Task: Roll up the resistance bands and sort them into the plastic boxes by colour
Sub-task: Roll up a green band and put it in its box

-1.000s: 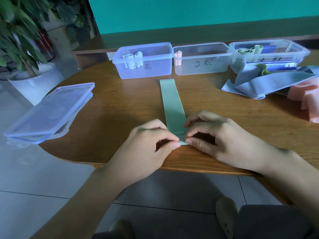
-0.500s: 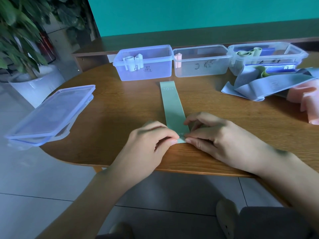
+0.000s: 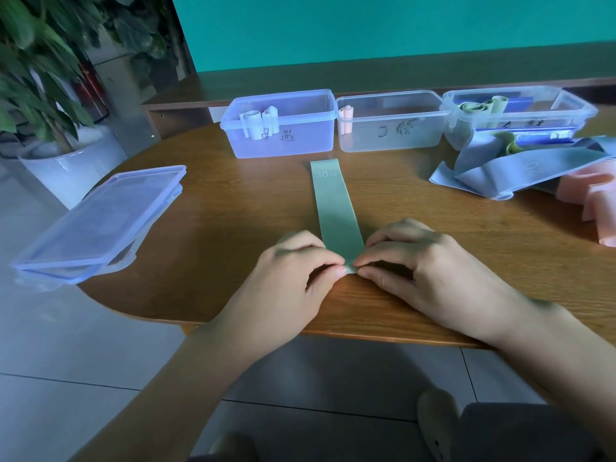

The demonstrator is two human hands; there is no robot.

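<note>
Your left hand [image 3: 293, 275] and right hand [image 3: 420, 271] meet at the near end of the green resistance band [image 3: 336, 211], thumb and fingertips of each pinched narrow on its edge, where a small first fold or curl shows between them. The rest of the band lies flat on the wooden desk [image 3: 233, 221], running straight away from you, with "30 LB" printed at its far end, just short of the boxes. Three open plastic boxes stand in a row at the back: the blue-tinted box [image 3: 283, 128] on the left holds pale rolled bands, the clear middle box [image 3: 390, 123] holds one pink roll [image 3: 346, 119] at its left wall, and the right box [image 3: 520, 111] holds green rolls. In front of that right box lies a loose heap of grey-blue bands [image 3: 500, 168], with pink bands [image 3: 596, 198] beside it at the desk's right edge. Stacked box lids [image 3: 100, 225] overhang the desk's left edge.
</note>
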